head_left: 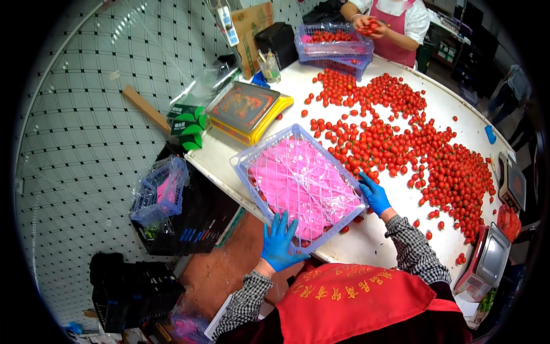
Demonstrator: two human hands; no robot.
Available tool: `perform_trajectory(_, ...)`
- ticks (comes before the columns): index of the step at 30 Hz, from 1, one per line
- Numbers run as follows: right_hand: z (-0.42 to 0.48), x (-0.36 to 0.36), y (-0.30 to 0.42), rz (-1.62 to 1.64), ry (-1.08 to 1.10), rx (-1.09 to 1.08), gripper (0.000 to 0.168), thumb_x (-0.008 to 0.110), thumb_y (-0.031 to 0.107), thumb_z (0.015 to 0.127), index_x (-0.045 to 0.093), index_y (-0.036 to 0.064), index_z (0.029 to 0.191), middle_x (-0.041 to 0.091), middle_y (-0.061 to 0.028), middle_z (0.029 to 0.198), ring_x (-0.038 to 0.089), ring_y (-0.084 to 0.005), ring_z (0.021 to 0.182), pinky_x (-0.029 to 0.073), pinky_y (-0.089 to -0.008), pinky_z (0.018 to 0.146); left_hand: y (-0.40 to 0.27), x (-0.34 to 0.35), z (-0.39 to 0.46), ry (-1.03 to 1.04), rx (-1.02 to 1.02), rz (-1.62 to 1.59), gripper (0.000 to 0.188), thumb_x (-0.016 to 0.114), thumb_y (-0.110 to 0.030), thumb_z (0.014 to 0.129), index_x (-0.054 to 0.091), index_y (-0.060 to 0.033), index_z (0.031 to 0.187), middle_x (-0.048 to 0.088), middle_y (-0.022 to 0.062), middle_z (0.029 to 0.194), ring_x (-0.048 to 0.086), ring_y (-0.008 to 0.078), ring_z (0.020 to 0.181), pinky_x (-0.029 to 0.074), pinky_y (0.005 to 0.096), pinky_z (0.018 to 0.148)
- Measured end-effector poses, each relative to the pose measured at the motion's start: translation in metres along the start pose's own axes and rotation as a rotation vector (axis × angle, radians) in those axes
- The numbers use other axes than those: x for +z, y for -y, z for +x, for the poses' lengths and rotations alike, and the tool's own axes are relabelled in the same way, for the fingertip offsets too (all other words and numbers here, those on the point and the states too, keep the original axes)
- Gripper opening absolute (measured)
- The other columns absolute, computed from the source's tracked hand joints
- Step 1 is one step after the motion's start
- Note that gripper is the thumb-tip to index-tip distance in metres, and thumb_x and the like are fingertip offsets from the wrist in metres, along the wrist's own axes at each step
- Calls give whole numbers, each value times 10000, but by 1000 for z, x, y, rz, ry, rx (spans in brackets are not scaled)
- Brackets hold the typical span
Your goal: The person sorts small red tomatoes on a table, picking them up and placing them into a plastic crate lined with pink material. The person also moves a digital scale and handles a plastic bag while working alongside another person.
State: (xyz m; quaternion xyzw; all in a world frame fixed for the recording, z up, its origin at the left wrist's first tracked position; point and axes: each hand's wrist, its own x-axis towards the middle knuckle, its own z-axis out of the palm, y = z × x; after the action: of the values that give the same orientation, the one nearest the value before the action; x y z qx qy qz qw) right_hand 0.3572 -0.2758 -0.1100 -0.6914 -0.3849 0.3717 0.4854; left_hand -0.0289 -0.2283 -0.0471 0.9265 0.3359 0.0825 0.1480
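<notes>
A pale purple plastic crate (pixel 350 219) rests slantwise before me, its near left side over the table edge. Pink sheeting (pixel 300 180) shows through a lattice under shiny clear film, with a few red tomatoes visible along the borders. Whether the crate is upright or turned over I cannot tell. My left hand (pixel 279 245), in a blue glove, lies against its near corner with fingers spread. At the right corner, my right hand (pixel 374 195), also blue-gloved, touches the outer side; its thumb is largely hidden. Loose cherry tomatoes (pixel 386 146) lie just beyond that hand.
A yellow scale (pixel 245 112) stands beyond the crate; another scale (pixel 492 251) sits at right. Across the white table (pixel 382 241), a person (pixel 395 34) holds tomatoes beside stacked crates (pixel 335 53). A small purple crate (pixel 159 191) tops black boxes at left.
</notes>
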Motion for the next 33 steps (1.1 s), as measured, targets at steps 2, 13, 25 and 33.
perform_trajectory(2,-1,2,7,-1,-29,-32,476,581,247,1012,508,127,1466,637,-165,1335,605,-204,1229,470,-314,1030,-1,-4,-4,15,-46,-8,1051,681,-714,761,335,-127,1561,214,206,1632,157,457,1504,58,638,1178)
perform_trajectory(13,-14,5,1,-127,-99,45,425,550,311,1016,587,106,1387,643,-183,1316,626,-269,1218,475,-344,1028,5,-44,53,-279,-221,-127,525,749,-321,853,621,-58,1289,617,153,1270,543,376,1193,336,542,1092)
perform_trajectory(25,-13,15,10,-141,-113,57,413,535,320,1013,619,97,1350,716,-179,1164,700,-235,1042,523,-336,923,108,-16,134,-118,-446,252,865,523,-676,902,324,-159,1566,204,200,1635,159,451,1497,216,661,1133)
perform_trajectory(33,-14,6,29,34,-115,79,376,586,244,1005,636,32,1311,708,-113,1176,657,-162,1054,513,-289,915,127,6,133,-636,-386,-186,745,682,-367,910,378,-62,1519,239,264,1602,266,416,1476,307,464,1159)
